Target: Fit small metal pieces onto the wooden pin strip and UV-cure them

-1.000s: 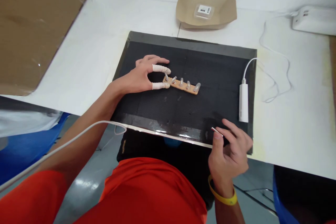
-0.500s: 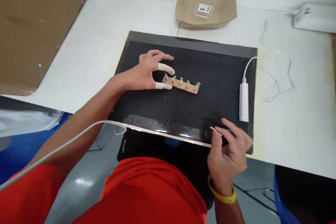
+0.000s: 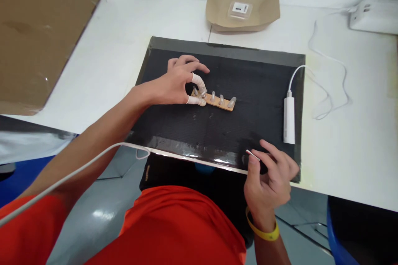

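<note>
A narrow tan strip point(image 3: 228, 108) lies on the black mat, with several clear, nail-shaped pieces standing up along it. White finger cots cover the thumb and index finger of my left hand point(image 3: 177, 83). These two fingertips pinch around the second clear piece point(image 3: 203, 94) from the strip's left end, partly hiding it; the other fingers stay raised. Near the mat's front right edge, my right hand point(image 3: 269, 174) holds a thin, small stick-like piece point(image 3: 252, 155), pale with a dark reddish edge, between thumb and index finger. Its exact kind is too small to tell.
The black mat point(image 3: 255, 87) rests on a white table. Behind it stands a brown paper tray point(image 3: 264, 8) holding a small clear box point(image 3: 240, 10). A white stick-shaped device point(image 3: 289, 120) with a cable lies at right. Brown cardboard point(image 3: 43, 37) stands at left.
My left thumb and index finger have closed together around the second clear piece on the strip. My right hand keeps its small piece and has barely moved.
</note>
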Available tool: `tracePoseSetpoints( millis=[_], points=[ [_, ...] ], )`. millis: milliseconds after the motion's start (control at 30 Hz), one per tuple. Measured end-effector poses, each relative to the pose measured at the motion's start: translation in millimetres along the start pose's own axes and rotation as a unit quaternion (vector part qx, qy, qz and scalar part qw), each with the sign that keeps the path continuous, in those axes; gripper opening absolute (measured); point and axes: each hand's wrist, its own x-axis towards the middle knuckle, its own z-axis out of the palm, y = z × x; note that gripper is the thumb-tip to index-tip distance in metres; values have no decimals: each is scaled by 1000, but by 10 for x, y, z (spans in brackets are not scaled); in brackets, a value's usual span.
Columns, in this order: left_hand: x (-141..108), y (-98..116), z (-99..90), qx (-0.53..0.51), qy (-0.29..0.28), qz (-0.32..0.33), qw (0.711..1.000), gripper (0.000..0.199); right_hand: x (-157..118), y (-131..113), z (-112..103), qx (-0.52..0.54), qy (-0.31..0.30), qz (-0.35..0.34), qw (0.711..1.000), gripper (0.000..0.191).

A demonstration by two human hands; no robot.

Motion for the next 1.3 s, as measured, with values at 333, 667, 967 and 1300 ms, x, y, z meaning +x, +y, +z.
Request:
tracePoseSetpoints(
  millis=[333, 667, 967, 1300],
  points=[
    [-5, 0, 31, -10, 16, 7, 1000, 25, 20, -20, -5, -8, -4, -6, 1000, 10],
    [-23, -10, 12, 9, 13, 5, 1000, 36, 8, -10, -8, -8, -11, -4, 1000, 10],
    [-160, -149, -79, 18, -1, -3, 1000, 58, 11, 9, 2, -1, -3, -1, 1000, 10],
    [-336, -191, 132, 17, 48, 5, 999, 42, 88, -31, -96, 14, 19, 55, 998, 9]
  ],
)
